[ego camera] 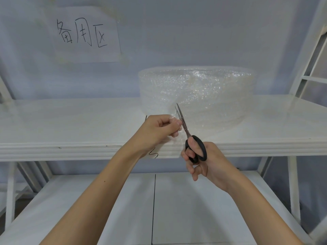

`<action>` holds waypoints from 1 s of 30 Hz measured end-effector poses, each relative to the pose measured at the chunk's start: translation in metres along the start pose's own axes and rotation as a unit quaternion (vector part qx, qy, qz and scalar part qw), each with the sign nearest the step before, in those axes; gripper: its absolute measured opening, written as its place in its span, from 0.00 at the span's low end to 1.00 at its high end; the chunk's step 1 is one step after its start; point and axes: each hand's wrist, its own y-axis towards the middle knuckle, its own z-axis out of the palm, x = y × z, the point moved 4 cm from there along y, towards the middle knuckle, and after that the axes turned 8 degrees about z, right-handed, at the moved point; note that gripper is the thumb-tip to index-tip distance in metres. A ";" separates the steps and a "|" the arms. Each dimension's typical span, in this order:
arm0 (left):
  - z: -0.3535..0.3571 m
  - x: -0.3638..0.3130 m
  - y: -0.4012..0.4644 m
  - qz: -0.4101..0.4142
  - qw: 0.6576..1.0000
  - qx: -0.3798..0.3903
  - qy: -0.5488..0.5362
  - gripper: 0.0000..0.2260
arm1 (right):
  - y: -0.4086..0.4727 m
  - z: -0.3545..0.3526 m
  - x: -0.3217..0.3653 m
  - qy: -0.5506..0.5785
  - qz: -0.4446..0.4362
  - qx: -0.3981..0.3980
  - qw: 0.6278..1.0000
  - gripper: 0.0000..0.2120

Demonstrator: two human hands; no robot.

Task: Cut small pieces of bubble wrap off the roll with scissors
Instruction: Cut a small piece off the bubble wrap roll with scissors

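Note:
A big roll of clear bubble wrap (196, 89) lies on the upper white shelf (70, 128), right of centre. Its loose end (174, 138) hangs forward over the shelf's front edge. My left hand (159, 128) pinches that loose end at its left side. My right hand (203, 160) grips black-handled scissors (193, 147) just below the shelf edge. The steel blades point up and away, nearly closed, into the wrap right beside my left fingers.
A paper sheet with handwritten characters (83, 34) is taped to the pale wall at the upper left. A lower white shelf (106, 209) lies under my forearms. White frame posts (293, 188) stand at the right and left sides.

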 end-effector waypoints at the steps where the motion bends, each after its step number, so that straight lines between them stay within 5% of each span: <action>1: 0.000 0.000 0.000 0.004 1.000 0.002 -0.001 0.13 | 0.000 0.000 0.000 0.002 0.001 0.001 1.000 0.24; 30: 0.004 0.003 0.000 0.017 0.999 0.043 0.028 0.12 | 0.000 0.005 0.020 -0.002 -0.001 -0.004 1.000 0.28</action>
